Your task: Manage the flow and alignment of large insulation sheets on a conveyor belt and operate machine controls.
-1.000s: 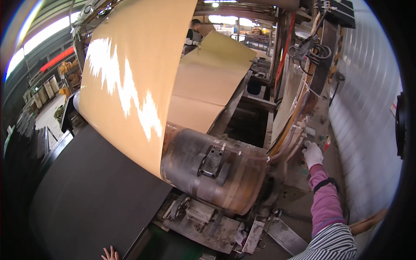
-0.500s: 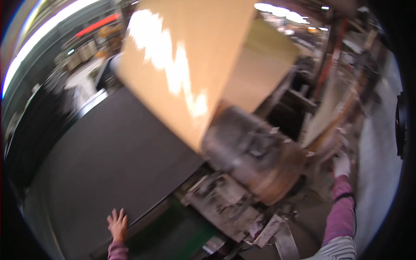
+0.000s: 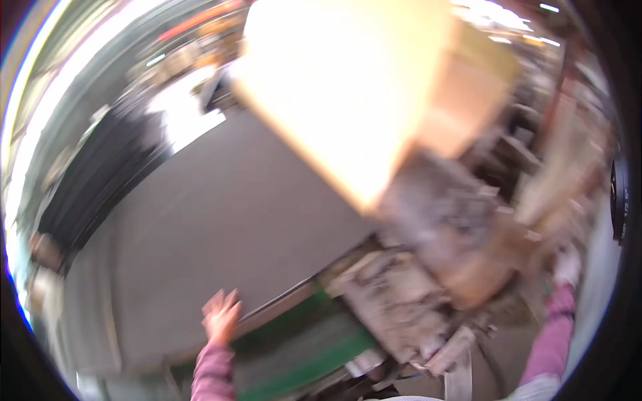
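Observation:
My left hand [image 3: 223,315] lies palm down near the front edge of a wide, dark grey flat surface [image 3: 227,194], its fingers spread and nothing in them. My right hand [image 3: 567,267], pale and perhaps gloved, is far off to the right beside the blurred machine parts. Motion smear hides its fingers and whatever it may touch. Above the grey surface's far side rises a large, shiny tan sheet [image 3: 348,87], washed out by glare. Right of its lower corner sits a rusty, rounded machine housing [image 3: 455,220].
Below the housing is a worn, dirty metal plate [image 3: 394,287]. A green machine frame [image 3: 294,381] runs beneath the grey surface's front edge. Dark ribbed material [image 3: 107,174] stands along the left. A pale wall or panel [image 3: 598,287] borders the right side.
The view has swung, so the whole scene sits further right and more blurred. Glare on the tan sheet has grown. My left hand stays spread on the grey surface.

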{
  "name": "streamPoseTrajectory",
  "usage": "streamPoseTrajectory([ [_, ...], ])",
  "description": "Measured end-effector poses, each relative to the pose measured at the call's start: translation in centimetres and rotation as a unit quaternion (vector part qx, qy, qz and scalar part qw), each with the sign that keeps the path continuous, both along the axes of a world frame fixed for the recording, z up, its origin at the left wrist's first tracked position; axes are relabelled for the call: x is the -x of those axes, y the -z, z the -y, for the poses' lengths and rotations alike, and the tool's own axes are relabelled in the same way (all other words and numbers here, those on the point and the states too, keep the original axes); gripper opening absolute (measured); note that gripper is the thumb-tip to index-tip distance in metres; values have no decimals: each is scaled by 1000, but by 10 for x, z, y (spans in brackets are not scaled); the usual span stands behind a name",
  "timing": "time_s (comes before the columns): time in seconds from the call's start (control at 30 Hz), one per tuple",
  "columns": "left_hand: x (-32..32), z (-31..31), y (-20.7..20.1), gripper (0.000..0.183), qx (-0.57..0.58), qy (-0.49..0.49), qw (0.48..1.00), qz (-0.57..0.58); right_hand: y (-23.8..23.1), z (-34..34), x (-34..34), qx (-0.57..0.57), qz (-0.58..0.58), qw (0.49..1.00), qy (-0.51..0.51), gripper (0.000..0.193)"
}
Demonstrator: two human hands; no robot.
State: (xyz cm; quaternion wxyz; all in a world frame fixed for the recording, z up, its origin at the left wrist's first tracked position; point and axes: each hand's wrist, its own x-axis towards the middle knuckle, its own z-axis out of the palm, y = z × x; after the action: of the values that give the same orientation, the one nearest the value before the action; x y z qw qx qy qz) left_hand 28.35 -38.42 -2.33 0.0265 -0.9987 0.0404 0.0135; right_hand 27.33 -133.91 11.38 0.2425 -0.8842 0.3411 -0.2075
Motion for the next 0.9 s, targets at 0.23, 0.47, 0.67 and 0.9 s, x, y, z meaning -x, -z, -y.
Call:
streamPoseTrajectory([
  [0.23,0,-5,2,40,25,-125,987,-94,-27,-33,5,224,-131,961,95,33],
  [0.47,3,-7,0,40,31,-151,983,-97,-29,-43,1,230,-129,959,105,26],
  [0.67,-2,-2,-6,43,1,-120,988,-98,-26,-46,4,217,-123,961,117,27],
  [0.9,-3,11,-10,28,-44,37,997,49,-20,-17,19,173,-95,980,12,34],
])
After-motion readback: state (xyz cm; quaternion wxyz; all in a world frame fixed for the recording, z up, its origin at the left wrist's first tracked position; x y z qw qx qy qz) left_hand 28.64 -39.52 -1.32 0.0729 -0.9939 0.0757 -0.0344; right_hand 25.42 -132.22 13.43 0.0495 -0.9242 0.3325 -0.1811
